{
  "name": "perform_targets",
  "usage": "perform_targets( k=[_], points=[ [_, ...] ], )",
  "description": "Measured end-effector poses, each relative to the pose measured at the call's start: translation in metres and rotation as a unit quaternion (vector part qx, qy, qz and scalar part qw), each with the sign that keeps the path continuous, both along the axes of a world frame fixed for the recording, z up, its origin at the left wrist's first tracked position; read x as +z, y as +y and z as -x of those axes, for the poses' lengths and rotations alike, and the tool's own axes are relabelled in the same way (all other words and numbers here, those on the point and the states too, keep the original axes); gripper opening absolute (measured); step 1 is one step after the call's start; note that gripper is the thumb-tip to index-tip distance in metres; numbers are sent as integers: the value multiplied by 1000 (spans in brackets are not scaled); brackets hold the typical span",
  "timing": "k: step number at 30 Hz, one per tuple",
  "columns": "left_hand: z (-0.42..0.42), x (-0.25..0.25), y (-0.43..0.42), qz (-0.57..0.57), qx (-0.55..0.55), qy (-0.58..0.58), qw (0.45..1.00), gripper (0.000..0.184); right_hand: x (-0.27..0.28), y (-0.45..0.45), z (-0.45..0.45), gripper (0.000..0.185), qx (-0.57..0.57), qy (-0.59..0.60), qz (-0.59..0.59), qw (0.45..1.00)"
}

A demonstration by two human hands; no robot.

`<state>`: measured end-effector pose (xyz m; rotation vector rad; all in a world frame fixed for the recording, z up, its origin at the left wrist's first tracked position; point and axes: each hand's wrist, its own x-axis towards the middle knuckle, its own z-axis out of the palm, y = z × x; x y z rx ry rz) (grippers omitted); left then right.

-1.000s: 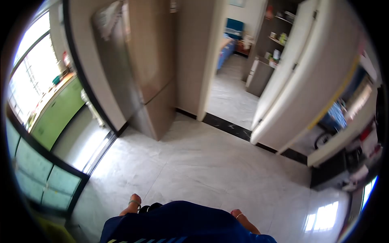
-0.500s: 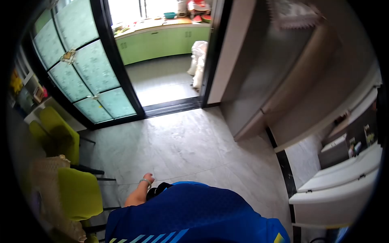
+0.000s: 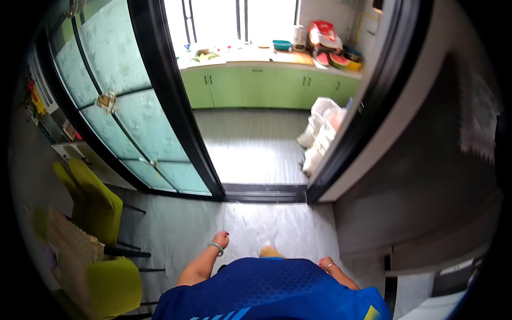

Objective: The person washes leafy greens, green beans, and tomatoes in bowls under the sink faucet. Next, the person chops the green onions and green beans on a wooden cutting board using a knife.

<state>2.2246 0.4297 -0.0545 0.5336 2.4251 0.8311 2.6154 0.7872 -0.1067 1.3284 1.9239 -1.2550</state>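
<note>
My left hand (image 3: 221, 239) hangs over the tiled floor, in front of the blue shirt (image 3: 277, 282). A pale green bangle (image 3: 217, 248) circles that wrist. Its fingers are loosely curled, and nothing shows in them. On the other side, my right hand (image 3: 325, 262) hangs low beside the shirt, with a thin band (image 3: 329, 266) at the wrist. This hand is small and partly turned away, so its fingers do not show clearly. Neither hand touches any furniture. One foot (image 3: 270, 251) shows beyond the shirt's edge, on the floor.
Ahead lies a doorway with a dark floor track (image 3: 265, 193). A frosted glass door panel (image 3: 141, 114) stands at its left. Beyond are green cabinets (image 3: 256, 88), cut watermelon (image 3: 338, 60) and white sacks (image 3: 318, 138). Yellow-green chairs (image 3: 114, 288) stand at left, a dark cabinet (image 3: 405, 186) at right.
The doorway has come closer and the view has turned to the right, so more of the kitchen shows. My right hand has come into view, and one foot now shows.
</note>
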Motion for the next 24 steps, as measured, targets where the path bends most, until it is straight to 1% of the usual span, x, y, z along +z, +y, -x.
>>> perform_targets(
  k=[1, 2, 3, 4, 5, 6, 7, 8, 9, 10, 11, 12, 13, 14, 15, 16, 17, 18, 19, 20, 21, 22, 23, 24],
  points=[
    [23, 0, 15, 13, -13, 1, 1000, 23, -14, 36, 50, 16, 167, 68, -67, 981],
    [49, 5, 33, 27, -28, -3, 999, 24, -8, 59, 99, 17, 245, 108, -124, 956],
    [72, 12, 51, 23, -27, -2, 999, 25, -2, 83, 149, 18, 314, 145, -191, 918],
    [95, 16, 70, 21, -20, -7, 1000, 25, 26, 97, 219, 19, 302, 157, -245, 908],
    [122, 25, 93, 14, -33, -7, 999, 25, 43, 120, 286, 18, 348, 166, -239, 891],
    [148, 31, 114, 5, -46, -6, 999, 25, 59, 135, 345, 17, 282, 272, -225, 892],
    [176, 23, 135, -24, -36, 13, 999, 25, 107, 141, 403, 17, 283, 350, -184, 874],
    [206, 26, 161, -35, -35, 38, 998, 25, 146, 144, 458, 16, 202, 269, -82, 938],
    [240, 38, 188, -23, -70, 18, 997, 25, 146, 159, 511, 16, 213, 302, -114, 922],
    [276, 34, 214, -54, -96, 36, 993, 26, 141, 172, 558, 15, 221, 334, -143, 905],
    [314, 35, 239, -28, -137, 35, 990, 26, 152, 178, 598, 14, 206, 345, -123, 907],
    [346, 37, 265, -1, -84, -13, 996, 28, 169, 181, 633, 14, 188, 356, -101, 910],
    [385, 22, 289, 15, -93, -20, 995, 32, 182, 184, 662, 14, 201, 366, -113, 902],
    [421, 26, 311, 13, -105, -30, 994, 35, 175, 194, 689, 14, 203, 364, -119, 901],
    [454, 41, 333, 36, -106, -21, 993, 34, 164, 207, 713, 13, 178, 375, -95, 905],
    [487, 37, 354, 44, -113, 0, 993, 34, 146, 220, 726, 13, 153, 380, -66, 910],
    [521, 38, 372, 35, -101, -10, 994, 34, 129, 238, 739, 12, 136, 350, -22, 927],
    [551, 42, 383, 32, -88, -18, 995, 33, 120, 253, 743, 13, 121, 326, -14, 937],
    [573, 54, 390, 17, -95, 30, 995, 32, 109, 268, 748, 14, 105, 307, -4, 946],
    [602, 62, 395, 27, -93, 32, 995, 32, 85, 288, 751, 14, 95, 260, -37, 960],
    [628, 69, 400, 4, -95, 31, 995, 31, 73, 308, 750, 13, 72, 210, -35, 974],
    [654, 75, 406, -23, -99, 31, 994, 30, 50, 332, 741, 13, 46, 195, -32, 979],
    [679, 83, 409, -19, -88, 26, 996, 31, 39, 352, 735, 12, -24, 202, 33, 979],
    [707, 76, 411, -13, -90, 29, 995, 31, 42, 365, 738, 10, -79, 153, 34, 984]
  ],
)
